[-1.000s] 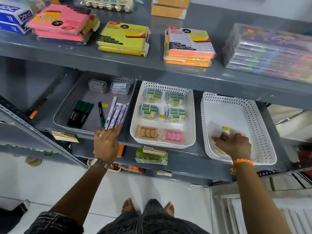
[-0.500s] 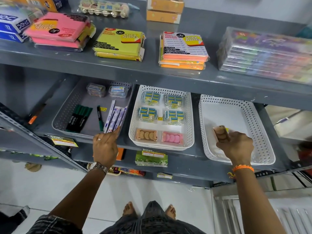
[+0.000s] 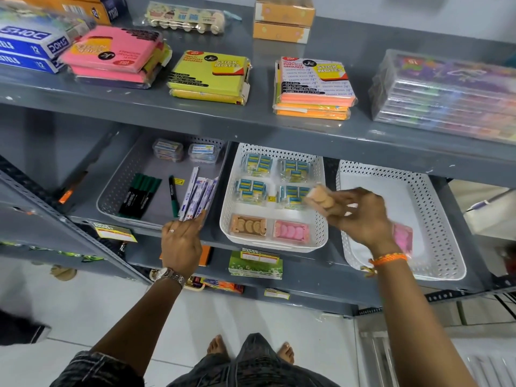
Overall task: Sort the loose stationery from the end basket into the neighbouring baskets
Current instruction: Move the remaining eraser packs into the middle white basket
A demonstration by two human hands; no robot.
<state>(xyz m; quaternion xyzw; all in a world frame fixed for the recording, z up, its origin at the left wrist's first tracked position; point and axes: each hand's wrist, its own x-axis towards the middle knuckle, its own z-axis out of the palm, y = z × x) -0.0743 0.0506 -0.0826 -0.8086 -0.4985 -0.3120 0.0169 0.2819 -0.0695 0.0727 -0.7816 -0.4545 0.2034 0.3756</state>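
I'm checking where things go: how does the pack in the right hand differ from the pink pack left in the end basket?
The pack in the right hand holds tan pieces and is lifted over the middle basket; the pink pack holds pink pieces and lies in the end basket, partly hidden by the wrist. Both look like small clear packs.

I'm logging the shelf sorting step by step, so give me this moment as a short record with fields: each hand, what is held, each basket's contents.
right hand: holds a peach eraser pack over the middle basket's right side
left hand: on the white pen packets at the grey basket's front edge
middle basket: four blue-label packs, one peach pack, one pink pack
end basket: one pink pack visible, partly behind the right wrist
grey basket: dark markers, pen packets, two small clear boxes
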